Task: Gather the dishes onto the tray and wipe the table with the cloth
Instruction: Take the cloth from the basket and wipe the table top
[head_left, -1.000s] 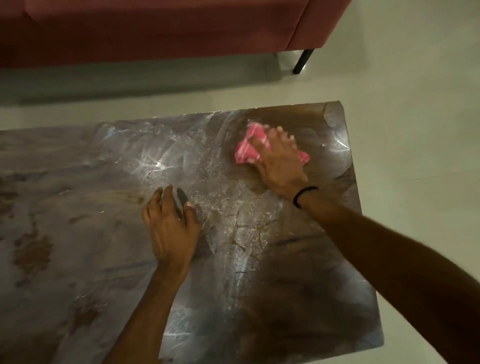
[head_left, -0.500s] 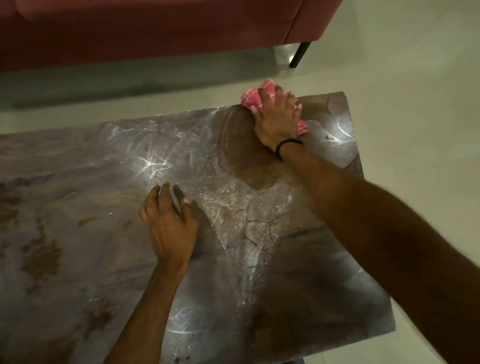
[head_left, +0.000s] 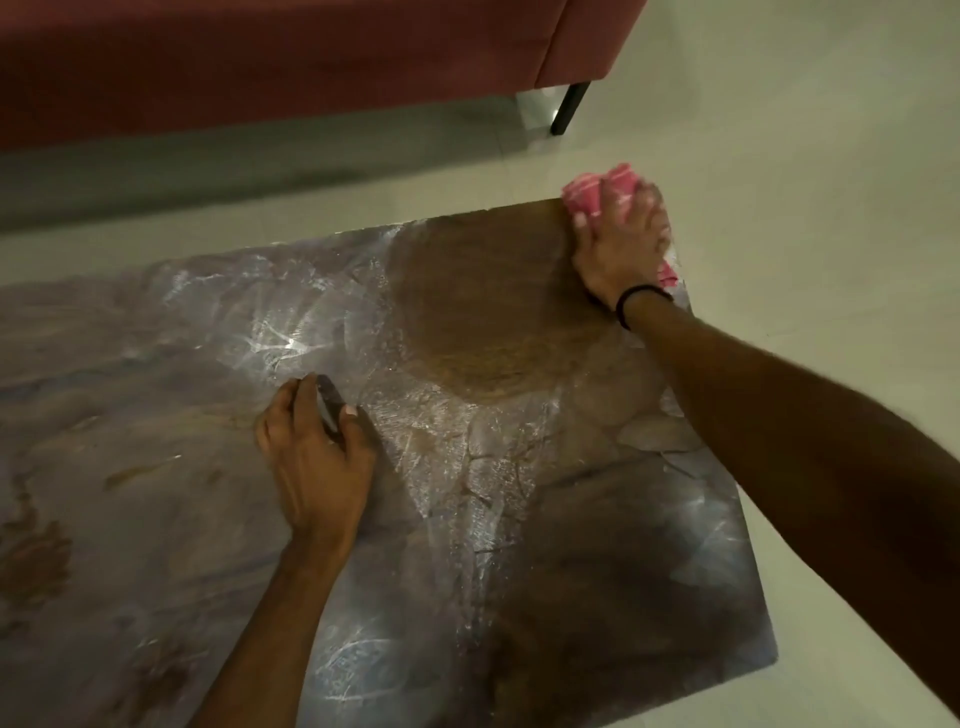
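Overhead, marbled table (head_left: 519, 519) (smeared, glossy), floor (head_left: 805, 156), red sofa (head_left: 260, 62), right hand (head_left: 621, 244) pressing pink cloth (head_left: 587, 195), left hand (head_left: 317, 457) flat.

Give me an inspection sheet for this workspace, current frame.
Surface: table top glossy and streaky, with a darker patch near the far right corner.
Job's things: pink cloth bunched at that corner's edge; dishes, tray: nothing seen.
Clutter: nothing seen.
Hands: left hand rests on the table; right hand on the cloth, grip blurred.
Cables: nothing seen.
Surroundings: red sofa, pale floor.
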